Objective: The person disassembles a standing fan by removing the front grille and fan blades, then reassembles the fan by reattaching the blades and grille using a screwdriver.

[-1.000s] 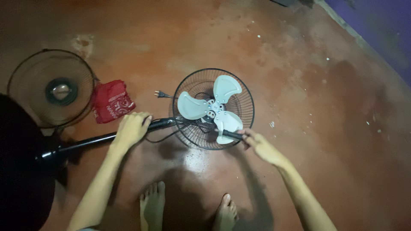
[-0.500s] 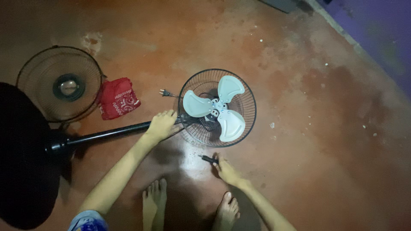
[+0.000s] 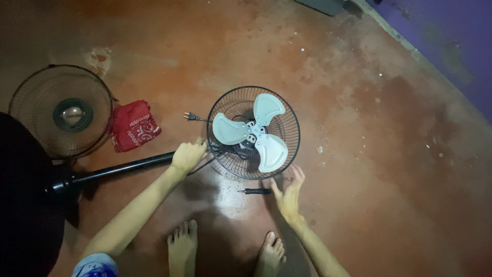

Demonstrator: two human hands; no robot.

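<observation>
A stand fan lies on the red floor with its rear wire guard (image 3: 290,110) facing up and three pale blades (image 3: 251,132) exposed. My left hand (image 3: 188,156) grips the fan's black pole (image 3: 123,167) just beside the guard. A black screwdriver (image 3: 256,191) lies on the floor below the guard. My right hand (image 3: 289,192) hovers open right of the screwdriver, fingers spread near the guard's lower rim, holding nothing.
The detached front guard (image 3: 61,110) lies at the left, with a red cloth (image 3: 133,125) beside it. The round black fan base (image 3: 23,205) fills the lower left. The plug (image 3: 190,117) lies by the guard. My bare feet (image 3: 183,246) are below. A purple wall (image 3: 451,36) runs along the upper right.
My right hand carried the screwdriver from the fan blades down to the floor, let it go and opened. My left hand stayed on the pole.
</observation>
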